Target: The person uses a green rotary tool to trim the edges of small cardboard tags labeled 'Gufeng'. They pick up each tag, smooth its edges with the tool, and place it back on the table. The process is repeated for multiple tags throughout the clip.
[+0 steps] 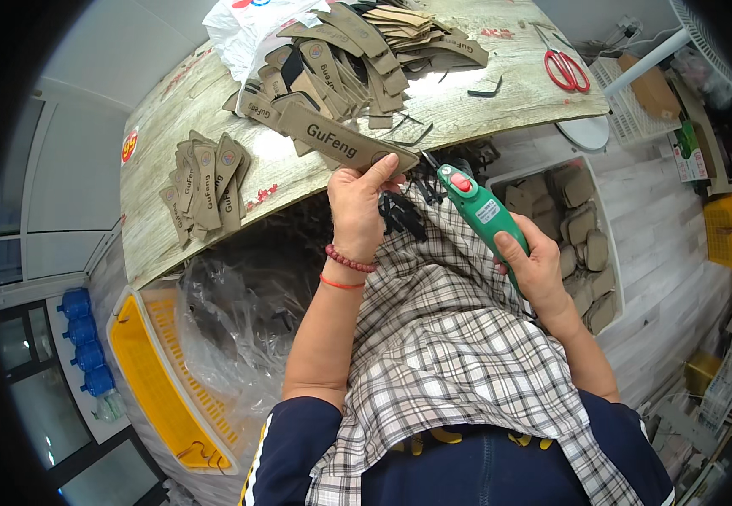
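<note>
My left hand [361, 198] pinches the near end of a khaki fabric strip [324, 133] with dark printed lettering, its thumb on top. The strip slants over the table's front edge. In my right hand [534, 261] is a green electric hand tool [482, 211] with a red button and a thin metal tip. That tip is close to the strip's right end; whether they touch I cannot tell. Beyond my left hand lies a large heap of similar strips [332, 59]. A smaller fanned pile of strips [204, 181] rests farther left on the table.
Red-handled scissors [567, 71] and small black offcuts [486, 88] lie on the wooden table [151, 244]. A white plastic bag [252, 38] sits at the back. Below the table are a clear plastic bag [231, 312], a yellow basket [159, 384] and a bin of khaki pieces [581, 228].
</note>
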Demonstrator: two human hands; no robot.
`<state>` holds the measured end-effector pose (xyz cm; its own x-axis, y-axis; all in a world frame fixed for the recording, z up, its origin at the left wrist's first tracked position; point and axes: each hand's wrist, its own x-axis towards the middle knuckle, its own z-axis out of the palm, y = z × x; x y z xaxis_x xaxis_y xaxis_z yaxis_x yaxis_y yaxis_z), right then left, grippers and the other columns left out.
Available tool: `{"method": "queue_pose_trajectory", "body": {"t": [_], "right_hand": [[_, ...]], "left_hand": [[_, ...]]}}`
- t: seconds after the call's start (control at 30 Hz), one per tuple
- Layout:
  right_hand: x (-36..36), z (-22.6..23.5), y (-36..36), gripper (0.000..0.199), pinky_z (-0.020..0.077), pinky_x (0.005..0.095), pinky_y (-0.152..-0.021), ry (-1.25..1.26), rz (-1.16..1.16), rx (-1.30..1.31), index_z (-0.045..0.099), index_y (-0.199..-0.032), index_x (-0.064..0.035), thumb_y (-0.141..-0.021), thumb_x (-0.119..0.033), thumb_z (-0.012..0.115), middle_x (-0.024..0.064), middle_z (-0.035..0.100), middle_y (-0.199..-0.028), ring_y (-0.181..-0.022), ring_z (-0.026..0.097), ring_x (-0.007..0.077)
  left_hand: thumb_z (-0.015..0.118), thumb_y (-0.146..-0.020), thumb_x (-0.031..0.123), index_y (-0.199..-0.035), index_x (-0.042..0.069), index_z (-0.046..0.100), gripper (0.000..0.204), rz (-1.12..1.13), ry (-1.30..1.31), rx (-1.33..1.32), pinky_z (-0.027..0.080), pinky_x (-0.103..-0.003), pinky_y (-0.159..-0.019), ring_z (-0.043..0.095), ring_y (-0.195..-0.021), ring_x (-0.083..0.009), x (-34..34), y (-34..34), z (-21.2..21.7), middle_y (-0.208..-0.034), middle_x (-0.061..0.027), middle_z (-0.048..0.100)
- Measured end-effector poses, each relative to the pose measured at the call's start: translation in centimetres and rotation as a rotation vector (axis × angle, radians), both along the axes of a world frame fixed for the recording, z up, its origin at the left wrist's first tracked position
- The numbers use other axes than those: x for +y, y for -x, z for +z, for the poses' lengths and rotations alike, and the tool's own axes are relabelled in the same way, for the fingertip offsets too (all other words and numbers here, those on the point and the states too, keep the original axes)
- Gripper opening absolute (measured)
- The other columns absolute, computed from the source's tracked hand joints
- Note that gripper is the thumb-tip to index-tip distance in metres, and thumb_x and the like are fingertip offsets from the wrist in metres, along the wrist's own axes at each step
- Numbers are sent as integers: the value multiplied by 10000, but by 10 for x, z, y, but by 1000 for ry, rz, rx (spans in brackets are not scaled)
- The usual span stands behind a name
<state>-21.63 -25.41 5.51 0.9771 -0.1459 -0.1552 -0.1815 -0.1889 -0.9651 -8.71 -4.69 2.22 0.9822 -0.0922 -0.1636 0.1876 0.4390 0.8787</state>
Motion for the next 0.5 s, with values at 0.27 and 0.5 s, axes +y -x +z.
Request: {"method": "queue_pose_trajectory", "body": {"t": [0.27, 0.5], "right_hand": [[-2, 1, -1, 412, 452, 234, -521, 45, 54, -6, 600, -1136, 13, -907, -327, 641, 27, 606, -690, -564, 547, 69], [-3, 3, -1, 401, 451, 231, -521, 42, 64, -2, 602, -1137, 9, -908, -317, 642, 24, 605, -684, -561, 545, 66]], "left_hand": [[661, -848, 41, -877, -16, 667, 64, -46, -134, -68, 481, -255, -610, 617, -671, -128, 3, -4, 5, -819, -76, 691], [661, -837, 36, -865, -19, 671, 63, -78, -174, -91, 474, -247, -595, 597, -639, -117, 1, -2, 13, -788, -69, 685]]}}
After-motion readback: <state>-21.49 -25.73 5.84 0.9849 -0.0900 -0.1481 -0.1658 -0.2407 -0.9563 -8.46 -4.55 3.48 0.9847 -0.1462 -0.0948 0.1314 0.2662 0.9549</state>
